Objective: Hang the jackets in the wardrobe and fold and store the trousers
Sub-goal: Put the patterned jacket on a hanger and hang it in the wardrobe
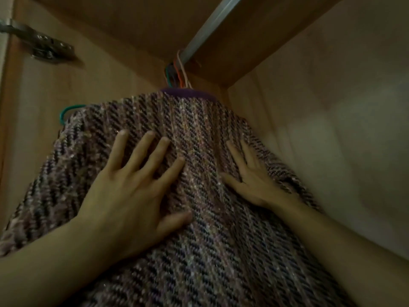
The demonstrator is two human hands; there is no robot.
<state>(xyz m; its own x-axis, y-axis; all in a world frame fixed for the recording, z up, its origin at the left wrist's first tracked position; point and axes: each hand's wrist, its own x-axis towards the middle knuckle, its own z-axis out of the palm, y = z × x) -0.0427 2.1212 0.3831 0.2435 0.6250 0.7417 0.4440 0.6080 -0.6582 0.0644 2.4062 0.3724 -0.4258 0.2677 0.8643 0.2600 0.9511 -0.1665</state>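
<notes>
The tweed jacket (199,151) hangs inside the wardrobe (309,85) and fills the middle of the view, with its top at 12 o'clock under the metal rail (210,25). The left hand (132,191) lies flat on the cloth at 9 o'clock, fingers straight and spread, gripping nothing. The right hand (250,176) presses the cloth at 3 o'clock, also flat and open. Coloured hanger hooks (177,74) sit on the rail. A green hanger end (68,111) shows at 10 o'clock, and a hinge (42,46) at 11.

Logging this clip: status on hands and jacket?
Left hand, right hand: flat on tweed jacket. Jacket hangs from rail among other hangers. Nothing blocking.
</notes>
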